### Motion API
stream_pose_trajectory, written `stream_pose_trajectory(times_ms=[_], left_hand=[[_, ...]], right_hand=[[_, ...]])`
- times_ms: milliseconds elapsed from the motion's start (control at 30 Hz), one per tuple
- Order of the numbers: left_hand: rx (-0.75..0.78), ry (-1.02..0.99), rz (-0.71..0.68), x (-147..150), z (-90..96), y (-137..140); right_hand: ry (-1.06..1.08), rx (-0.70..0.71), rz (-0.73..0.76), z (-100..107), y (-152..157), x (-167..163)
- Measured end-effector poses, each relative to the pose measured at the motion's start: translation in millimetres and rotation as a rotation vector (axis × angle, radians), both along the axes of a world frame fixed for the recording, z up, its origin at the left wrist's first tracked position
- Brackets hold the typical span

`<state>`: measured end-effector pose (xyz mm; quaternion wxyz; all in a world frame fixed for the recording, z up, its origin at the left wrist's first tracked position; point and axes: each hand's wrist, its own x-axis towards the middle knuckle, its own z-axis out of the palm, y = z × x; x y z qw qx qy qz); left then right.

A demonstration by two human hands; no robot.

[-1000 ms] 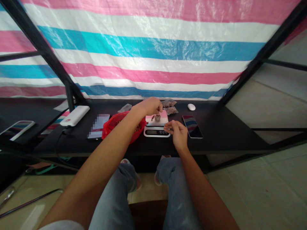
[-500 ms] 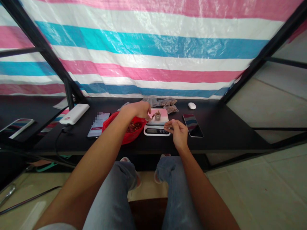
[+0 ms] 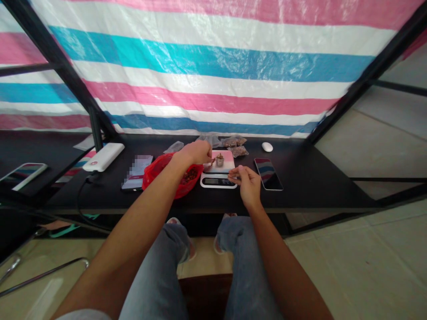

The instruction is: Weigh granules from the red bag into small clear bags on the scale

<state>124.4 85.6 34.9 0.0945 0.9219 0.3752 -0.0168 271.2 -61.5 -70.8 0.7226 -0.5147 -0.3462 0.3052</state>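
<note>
My left hand (image 3: 199, 152) reaches over the left side of a small kitchen scale (image 3: 228, 165) with a pale pink plate. Its fingertips pinch a small brown dried piece (image 3: 212, 161). Close beside it on the plate stands a little cup (image 3: 219, 162), heaped with brown bits. Under my left wrist lies a red plastic bag (image 3: 156, 171), opened out, with reddish-brown dried pieces (image 3: 191, 175) inside. My right hand (image 3: 247, 181) hovers at the scale's front right corner, thumb and fingers drawn together; whatever they hold is too small to make out.
Clear bags of brown pieces (image 3: 234, 141) lie behind the scale. A white mouse (image 3: 267, 147) and a dark phone (image 3: 268, 174) are to the right. Left are another phone (image 3: 136, 173) and a white power bank (image 3: 104, 158) with a cable. Striped sheeting (image 3: 213, 66) hangs behind the black table (image 3: 316, 178).
My left hand has shifted slightly right and closed in toward the cup, bringing the small brown piece nearer. My right hand has stayed almost still.
</note>
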Motion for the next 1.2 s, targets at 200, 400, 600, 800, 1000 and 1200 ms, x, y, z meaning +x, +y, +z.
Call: stream_pose_trajectory(times_ms=[200, 400, 600, 800, 1000, 1200], left_hand=[[-0.013, -0.044, -0.061, 4.3, -7.7, 0.0], [-0.050, -0.129, -0.108, 2.1, -10.9, 5.6], [-0.138, -0.063, -0.195, 3.7, -15.8, 10.8], [-0.056, -0.013, -0.182, 6.1, -18.1, 14.2], [-0.028, 0.035, -0.138, 6.3, -7.8, 6.5], [-0.048, 0.015, -0.090, 3.5, -2.5, 1.6]], right_hand=[[0.015, -0.002, 0.005, 2.1, -1.5, 0.0], [0.037, 0.000, 0.013, 2.9, -1.5, -0.3], [0.009, -0.001, 0.012, 2.5, -1.8, -0.4], [0.011, -0.003, 0.013, 1.1, -1.6, -0.1], [0.005, -0.010, 0.015, 0.7, -1.9, 0.3], [0.006, -0.010, 0.018, 1.0, -2.1, 0.6]])
